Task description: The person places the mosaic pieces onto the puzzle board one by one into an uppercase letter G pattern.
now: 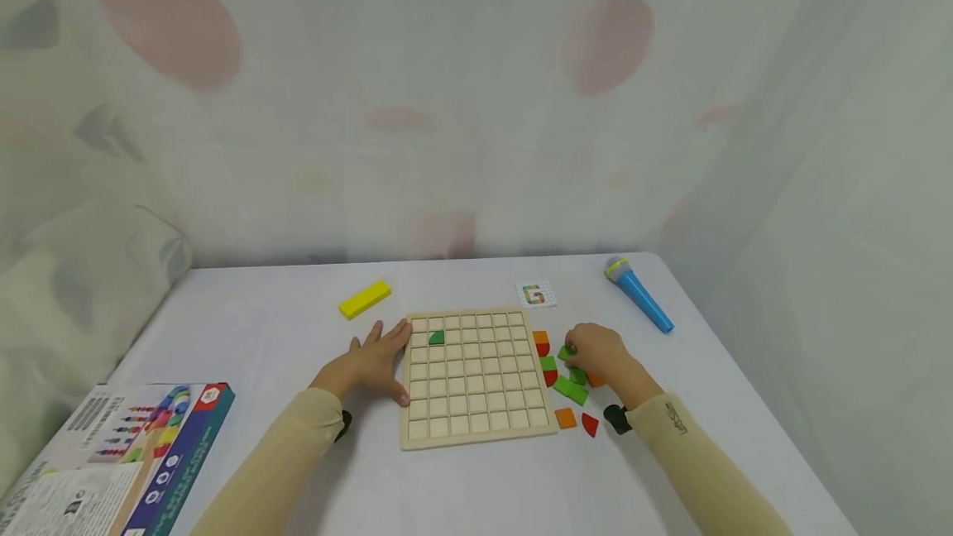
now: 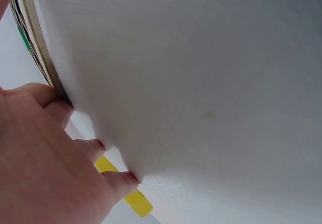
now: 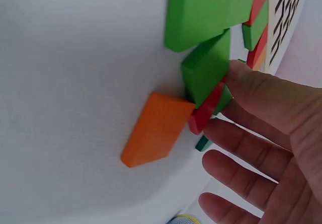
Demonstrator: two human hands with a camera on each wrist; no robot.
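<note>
From the head camera I see my left hand (image 1: 370, 362) lying flat on the white table (image 1: 260, 329), fingers spread, touching the left edge of the wooden grid board (image 1: 476, 376). One green piece (image 1: 436, 337) sits in a square near the board's top left. My right hand (image 1: 600, 354) is on the pile of green, red and orange pieces (image 1: 569, 387) just right of the board, fingers curled over them. A yellow block (image 1: 365, 299), a small pattern card (image 1: 536, 294), a blue toy microphone (image 1: 638, 293) and a game box (image 1: 119, 453) lie around. From the left wrist camera, my fingers (image 2: 90, 148) press flat beside the board's edge, with the yellow block past them. From the right wrist camera, my thumb and first finger pinch a thin red piece (image 3: 206, 110), which touches a green piece and an orange piece (image 3: 153, 128); the other fingers are apart.
</note>
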